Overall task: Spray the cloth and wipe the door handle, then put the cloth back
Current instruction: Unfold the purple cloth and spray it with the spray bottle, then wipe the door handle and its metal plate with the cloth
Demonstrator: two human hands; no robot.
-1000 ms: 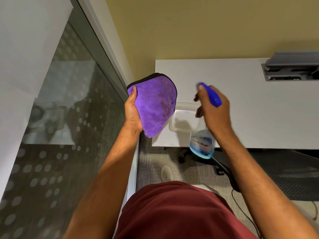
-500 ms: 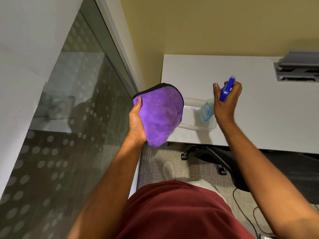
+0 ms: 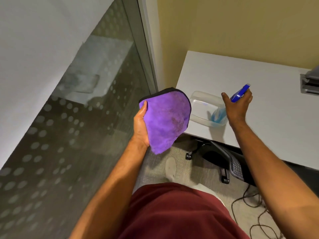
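Observation:
My left hand (image 3: 140,125) holds up a folded purple cloth (image 3: 167,118) with a dark edge, its face towards me and darker damp spots near its middle. My right hand (image 3: 237,105) grips a spray bottle (image 3: 239,94) with a blue trigger head. The bottle's clear body with blue liquid (image 3: 217,116) reaches down into a clear plastic container (image 3: 201,100) near the corner of the white desk (image 3: 267,107). No door handle is in sight.
A glass partition (image 3: 72,131) with frosted dots and a grey frame runs along my left. An office chair base (image 3: 217,159) stands under the desk, and cables (image 3: 250,204) lie on the carpet. A grey device (image 3: 309,83) sits at the desk's right edge.
My right hand has carried the spray bottle away from the cloth, out over the desk and down into the clear container. The cloth stays held up in my left hand.

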